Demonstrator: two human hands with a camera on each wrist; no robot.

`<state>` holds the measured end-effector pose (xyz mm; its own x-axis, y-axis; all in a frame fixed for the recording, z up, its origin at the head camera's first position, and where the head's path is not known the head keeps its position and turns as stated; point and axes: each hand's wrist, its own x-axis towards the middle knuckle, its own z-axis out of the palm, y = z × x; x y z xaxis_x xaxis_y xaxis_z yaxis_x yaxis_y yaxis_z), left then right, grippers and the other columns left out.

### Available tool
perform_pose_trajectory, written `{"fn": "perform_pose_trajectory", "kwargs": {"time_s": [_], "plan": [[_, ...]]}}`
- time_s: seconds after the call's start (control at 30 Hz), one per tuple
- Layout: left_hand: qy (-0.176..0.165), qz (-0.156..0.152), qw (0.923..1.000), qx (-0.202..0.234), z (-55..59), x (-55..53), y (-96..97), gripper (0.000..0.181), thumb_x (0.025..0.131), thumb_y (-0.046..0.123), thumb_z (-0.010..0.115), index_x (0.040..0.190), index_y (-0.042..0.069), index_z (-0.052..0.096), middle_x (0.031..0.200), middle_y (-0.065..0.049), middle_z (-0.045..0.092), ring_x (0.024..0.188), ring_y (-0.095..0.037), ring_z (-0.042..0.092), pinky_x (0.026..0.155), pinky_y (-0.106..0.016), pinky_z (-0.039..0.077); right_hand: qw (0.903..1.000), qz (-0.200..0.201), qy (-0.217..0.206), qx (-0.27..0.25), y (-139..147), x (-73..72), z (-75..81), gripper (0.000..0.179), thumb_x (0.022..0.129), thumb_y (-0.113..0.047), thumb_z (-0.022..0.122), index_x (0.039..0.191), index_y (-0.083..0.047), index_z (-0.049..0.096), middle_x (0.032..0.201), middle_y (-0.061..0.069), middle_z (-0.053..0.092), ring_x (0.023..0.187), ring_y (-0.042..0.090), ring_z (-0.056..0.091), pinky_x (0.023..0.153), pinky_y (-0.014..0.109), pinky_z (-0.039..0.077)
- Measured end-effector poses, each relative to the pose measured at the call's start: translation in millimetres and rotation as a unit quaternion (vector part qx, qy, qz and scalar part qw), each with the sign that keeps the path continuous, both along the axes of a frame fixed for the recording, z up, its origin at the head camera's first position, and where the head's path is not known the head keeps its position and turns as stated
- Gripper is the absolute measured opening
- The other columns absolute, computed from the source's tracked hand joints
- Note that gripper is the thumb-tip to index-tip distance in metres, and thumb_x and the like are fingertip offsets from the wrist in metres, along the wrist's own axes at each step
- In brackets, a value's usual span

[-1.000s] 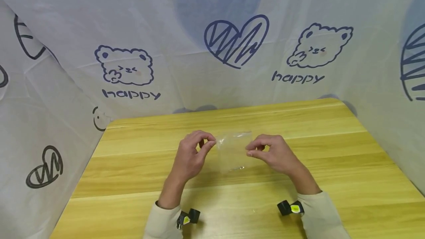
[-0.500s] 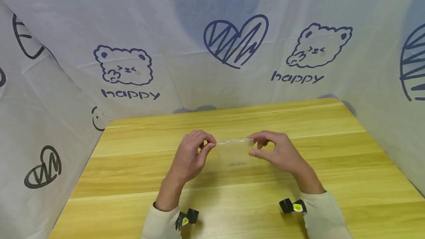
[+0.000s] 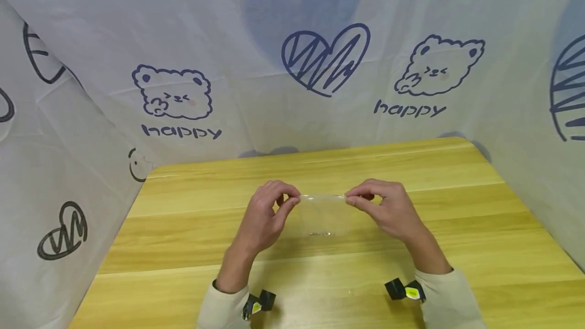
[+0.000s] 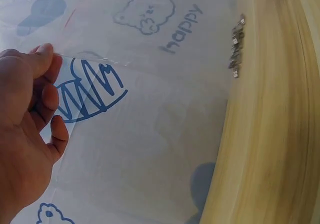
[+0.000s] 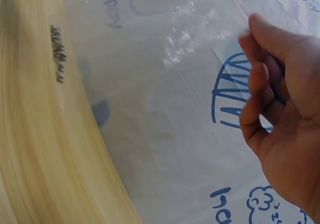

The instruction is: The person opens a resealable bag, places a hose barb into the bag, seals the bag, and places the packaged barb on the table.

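A clear plastic zip bag (image 3: 323, 215) hangs upright between my two hands above the table. Its top edge is stretched straight, and a thin reddish line along it shows in both wrist views. My left hand (image 3: 267, 215) pinches the top left corner between thumb and forefinger. At the opposite corner my right hand (image 3: 386, 209) pinches the edge the same way. Along the bag's bottom lies a row of small metallic pieces (image 4: 236, 46), too small to name; the right wrist view shows these small pieces (image 5: 57, 53) too.
A wood-grain table (image 3: 183, 237) spreads under both hands. Behind it hangs a pale cloth (image 3: 251, 100) printed with hearts, bears and the word happy. Black wrist cameras sit on the left sleeve (image 3: 224, 306) and the right sleeve (image 3: 450, 296).
My right hand loosened its fingers at the bag's right side, shifted up to the top corner and pinches there now. The bag's top edge has gone from wrinkled to taut. My left hand keeps its pinch.
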<state>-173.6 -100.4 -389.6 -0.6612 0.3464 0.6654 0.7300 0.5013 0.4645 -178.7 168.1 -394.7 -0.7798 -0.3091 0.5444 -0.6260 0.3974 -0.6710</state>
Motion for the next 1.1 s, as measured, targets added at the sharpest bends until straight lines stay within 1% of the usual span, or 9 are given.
{"fn": "perform_pose_trajectory", "kwargs": {"time_s": [0.1,0.27,0.4,0.57,0.73,0.8,0.97,1.03,1.1], "plan": [[-0.048,-0.011,0.9977,0.047,-1.8,0.8,1.1,0.010,0.092,0.008,0.065,0.102,0.008,0.065,0.089,-0.003,0.065,0.073,-0.011,0.050,0.066,-0.024,0.043,0.9998,-0.014,0.014,-0.011,-3,0.8,-0.2,0.011,0.083,-0.006,0.073,0.089,-0.015,0.075,0.079,-0.008,0.068,0.069,0.004,0.051,0.062,0.018,0.044],[-0.130,-0.010,0.9858,0.105,-3.8,1.4,2.9,0.010,0.093,0.013,0.064,0.102,0.008,0.067,0.089,-0.005,0.065,0.072,-0.012,0.050,0.066,-0.023,0.044,0.9989,-0.019,0.027,-0.032,-7,2.8,0.2,0.014,0.083,-0.001,0.072,0.089,-0.014,0.074,0.078,-0.005,0.068,0.068,0.004,0.050,0.060,0.018,0.042],[-0.175,0.005,0.9779,0.115,-2.1,2.5,3.5,0.012,0.093,0.019,0.065,0.100,0.010,0.069,0.088,-0.004,0.065,0.073,-0.013,0.049,0.067,-0.023,0.042,0.9981,-0.023,0.035,-0.045,-9,4.2,1.3,0.017,0.082,0.003,0.072,0.089,-0.013,0.074,0.077,-0.003,0.068,0.067,0.005,0.049,0.059,0.018,0.041],[-0.203,0.021,0.9729,0.109,-0.3,3.8,3.6,0.011,0.093,0.023,0.066,0.096,0.012,0.070,0.087,-0.002,0.065,0.074,-0.014,0.049,0.068,-0.024,0.041,0.9972,-0.033,0.039,-0.054,-10,5.0,1.1,0.018,0.081,0.004,0.072,0.089,-0.012,0.075,0.077,-0.001,0.068,0.067,0.005,0.049,0.058,0.019,0.040],[-0.199,0.029,0.9749,0.096,0.8,3.5,2.7,0.013,0.094,0.024,0.064,0.095,0.012,0.069,0.086,-0.002,0.065,0.076,-0.014,0.050,0.069,-0.025,0.042,0.9980,-0.040,0.023,-0.044,-9,4.1,0.9,0.015,0.083,-0.001,0.072,0.091,-0.013,0.075,0.079,-0.002,0.069,0.068,0.005,0.049,0.059,0.018,0.041],[-0.178,0.033,0.9795,0.087,1.3,2.9,1.9,0.012,0.095,0.022,0.062,0.093,0.011,0.068,0.086,-0.002,0.065,0.076,-0.013,0.050,0.068,-0.025,0.042,0.9986,-0.038,0.016,-0.032,-9,3.4,0.6,0.013,0.084,-0.004,0.072,0.092,-0.013,0.075,0.079,-0.003,0.069,0.068,0.005,0.049,0.060,0.018,0.041],[-0.102,0.032,0.9922,0.064,2.5,1.6,-0.1,0.008,0.095,0.013,0.060,0.090,0.007,0.063,0.083,-0.004,0.062,0.074,-0.013,0.050,0.066,-0.025,0.041,0.9992,-0.038,0.012,-0.005,-12,1.7,0.4,0.010,0.086,-0.007,0.071,0.091,-0.015,0.075,0.081,-0.005,0.069,0.069,0.005,0.050,0.061,0.018,0.042],[-0.094,0.029,0.9933,0.062,2.6,1.7,0.3,0.007,0.094,0.012,0.061,0.090,0.008,0.063,0.084,-0.004,0.062,0.076,-0.012,0.050,0.066,-0.025,0.042,0.9992,-0.038,0.011,-0.002,-13,1.6,0.4,0.009,0.086,-0.007,0.071,0.090,-0.014,0.074,0.081,-0.006,0.068,0.070,0.005,0.050,0.062,0.018,0.043],[-0.098,0.027,0.9930,0.061,2.3,1.6,1.4,0.007,0.094,0.014,0.061,0.092,0.009,0.065,0.086,-0.003,0.064,0.077,-0.012,0.050,0.066,-0.025,0.042,0.9993,-0.035,0.008,-0.003,-15,1.6,0.0,0.008,0.087,-0.007,0.070,0.091,-0.013,0.073,0.081,-0.006,0.067,0.070,0.005,0.050,0.062,0.019,0.043]]}}
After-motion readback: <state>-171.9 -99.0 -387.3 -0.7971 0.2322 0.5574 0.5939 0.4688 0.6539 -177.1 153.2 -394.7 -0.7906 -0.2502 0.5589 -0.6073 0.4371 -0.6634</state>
